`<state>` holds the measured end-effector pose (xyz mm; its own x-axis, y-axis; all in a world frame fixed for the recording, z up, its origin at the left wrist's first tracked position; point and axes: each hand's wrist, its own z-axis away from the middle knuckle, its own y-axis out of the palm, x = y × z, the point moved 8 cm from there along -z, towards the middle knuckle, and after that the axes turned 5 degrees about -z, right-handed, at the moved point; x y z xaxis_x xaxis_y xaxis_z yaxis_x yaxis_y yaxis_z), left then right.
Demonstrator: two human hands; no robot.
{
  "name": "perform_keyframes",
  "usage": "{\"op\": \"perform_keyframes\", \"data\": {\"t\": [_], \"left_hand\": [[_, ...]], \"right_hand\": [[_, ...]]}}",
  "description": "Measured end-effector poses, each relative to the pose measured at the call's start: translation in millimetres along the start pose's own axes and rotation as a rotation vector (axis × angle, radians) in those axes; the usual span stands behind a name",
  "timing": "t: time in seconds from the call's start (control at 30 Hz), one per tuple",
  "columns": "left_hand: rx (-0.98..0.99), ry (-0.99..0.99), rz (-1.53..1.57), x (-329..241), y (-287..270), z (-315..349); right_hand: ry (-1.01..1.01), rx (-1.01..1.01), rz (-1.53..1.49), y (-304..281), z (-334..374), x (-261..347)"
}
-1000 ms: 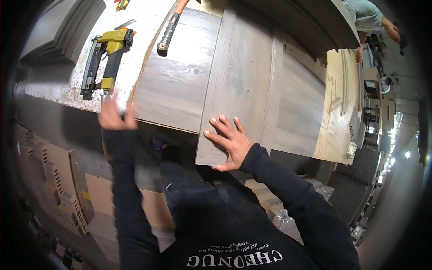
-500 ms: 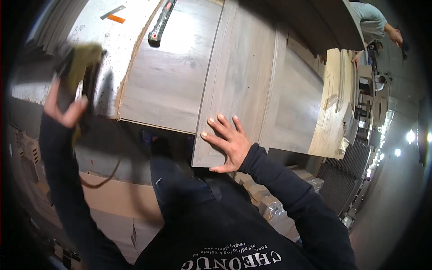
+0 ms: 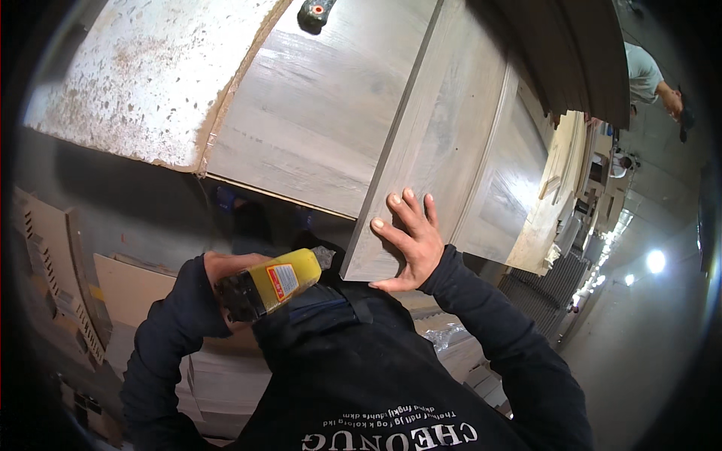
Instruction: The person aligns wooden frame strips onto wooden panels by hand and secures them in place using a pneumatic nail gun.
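My left hand is wrapped round a yellow and black nail gun, partly hidden behind its body. The gun's grey nose points at the near end of a grey wood-grain panel, a small gap away from it. Flat on that panel's near corner lies my right hand, fingers spread and thumb over the front edge. The raised-edge panel rests across a wider grey board on the bench.
A white, speckled worktop lies to the left. A dark tool handle with a red spot sits on the board's far part. Dark stacked panels stand at the far right. Cardboard sheets are below the bench, and another person is beyond.
My left hand has brought the nail gun from the worktop at the left down to beside the panel's near end. My right hand stays on the panel; the view has shifted.
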<state>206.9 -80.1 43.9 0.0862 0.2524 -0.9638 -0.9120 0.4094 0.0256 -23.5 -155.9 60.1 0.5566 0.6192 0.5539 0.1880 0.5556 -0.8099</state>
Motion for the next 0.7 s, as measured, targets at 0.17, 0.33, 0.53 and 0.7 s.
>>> {"op": "perform_keyframes", "data": {"t": [0.17,0.33,0.53,0.7], "left_hand": [[0.161,-0.155,-0.181,13.5,9.1,-7.4],[0.181,-0.111,-0.033,26.8,15.5,-3.8],[0.187,-0.084,0.083,31.9,20.4,-10.6],[0.143,0.110,0.049,25.2,18.8,-17.5]], "right_hand": [[-0.004,-0.012,0.007,2.8,1.2,-2.5],[-0.057,-0.003,0.072,2.3,0.2,2.2],[-0.085,-0.014,0.060,4.1,0.4,3.3],[-0.058,-0.047,0.030,4.4,3.1,-1.2]]}}
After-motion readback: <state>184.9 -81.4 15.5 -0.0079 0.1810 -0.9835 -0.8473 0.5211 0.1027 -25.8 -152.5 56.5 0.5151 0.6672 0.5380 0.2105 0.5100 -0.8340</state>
